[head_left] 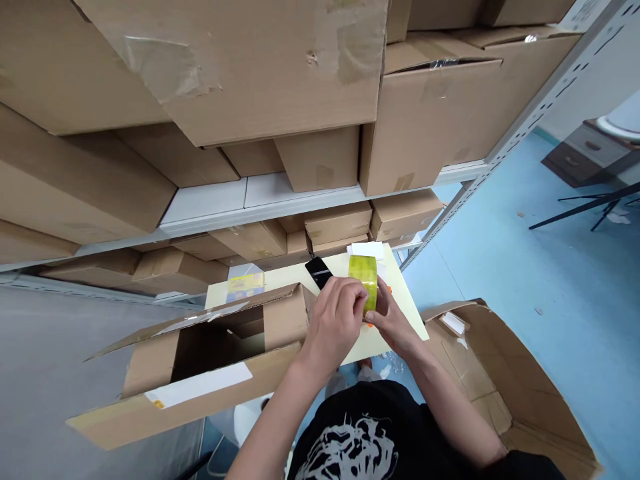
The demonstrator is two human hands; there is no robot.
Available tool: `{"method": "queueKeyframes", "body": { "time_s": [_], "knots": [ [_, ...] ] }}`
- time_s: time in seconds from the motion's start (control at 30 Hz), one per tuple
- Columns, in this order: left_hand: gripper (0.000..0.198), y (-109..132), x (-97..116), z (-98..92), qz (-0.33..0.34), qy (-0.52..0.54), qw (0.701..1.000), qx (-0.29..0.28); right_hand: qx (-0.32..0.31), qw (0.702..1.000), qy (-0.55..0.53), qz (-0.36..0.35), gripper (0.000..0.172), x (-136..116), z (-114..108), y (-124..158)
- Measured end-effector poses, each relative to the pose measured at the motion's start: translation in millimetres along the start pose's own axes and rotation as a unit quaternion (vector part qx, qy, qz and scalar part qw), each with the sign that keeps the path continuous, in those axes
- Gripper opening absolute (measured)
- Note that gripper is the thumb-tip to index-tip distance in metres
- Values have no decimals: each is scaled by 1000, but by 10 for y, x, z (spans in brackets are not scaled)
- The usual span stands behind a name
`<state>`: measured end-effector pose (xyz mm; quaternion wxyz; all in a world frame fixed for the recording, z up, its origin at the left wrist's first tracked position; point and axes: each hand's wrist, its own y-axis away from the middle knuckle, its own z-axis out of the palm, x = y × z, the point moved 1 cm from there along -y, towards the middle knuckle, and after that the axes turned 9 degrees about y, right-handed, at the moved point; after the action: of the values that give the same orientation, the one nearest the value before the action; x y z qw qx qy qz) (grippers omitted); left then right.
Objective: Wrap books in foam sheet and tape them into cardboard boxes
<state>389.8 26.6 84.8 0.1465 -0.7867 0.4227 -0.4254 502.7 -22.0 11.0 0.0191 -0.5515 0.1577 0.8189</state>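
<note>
Black T-shirt (350,433) with a white brushy print fills the bottom of the view, both bare forearms rising from it. Left of them, a corrugated cardboard carton (150,380) lies open, flaps splayed, with a white label (200,385) along one side; it overlaps the pale yellow worktop (340,265), so a careless elbow could shove it against the hands. Farther along, a glossy, flat black slab (318,272), perhaps a phone, lies near the worktop's far edge, where a bump could knock it off. The left hand (333,327) and right hand (393,320) both clasp, fingers curled, a roll of translucent yellow-green tape (364,280) over the worktop; its slick, tacky band could slip or stick to itself if the grip shifts. Orange bits (369,325) show beneath, too hidden to name. Above, scuffed cartons (320,160) crowd a white steel shelf (205,203). Right of the hands, a second, soft-creased carton (480,373) gapes open beside the blue floor (480,267).
</note>
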Motion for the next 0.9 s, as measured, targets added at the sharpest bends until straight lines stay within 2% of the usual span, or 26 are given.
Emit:
{"method": "queueKeyframes", "body": {
  "time_s": [0.07,0.13,0.23,0.33,0.5,0.67,0.73,0.83,0.9],
  "knots": [
    [11,-4,15,-3,16,14,1000,-22,33,999,4,16,81,-3,-1,-19],
    [10,5,17,-17,2,57,998,-26,59,998,3,25,76,-5,-15,-32],
    [8,7,-11,-77,-85,149,985,18,70,997,-5,27,78,-4,-44,-40],
    [6,-41,-34,-155,-154,202,966,46,42,997,-32,58,77,-15,-52,-38],
    [3,-126,-37,-226,-185,166,968,20,-13,995,-71,66,70,-63,-16,-15],
    [4,-50,-68,-225,-259,123,957,44,22,998,-54,21,81,-47,-32,-6],
    [8,-10,-49,-186,-259,125,956,56,31,998,-46,11,81,-40,-56,-11],
    [13,35,36,-140,-226,123,963,74,42,999,-34,3,78,-53,-110,-19],
    [15,66,102,-187,-196,96,972,82,44,999,-32,1,77,-68,-153,-16]
  ]
}}
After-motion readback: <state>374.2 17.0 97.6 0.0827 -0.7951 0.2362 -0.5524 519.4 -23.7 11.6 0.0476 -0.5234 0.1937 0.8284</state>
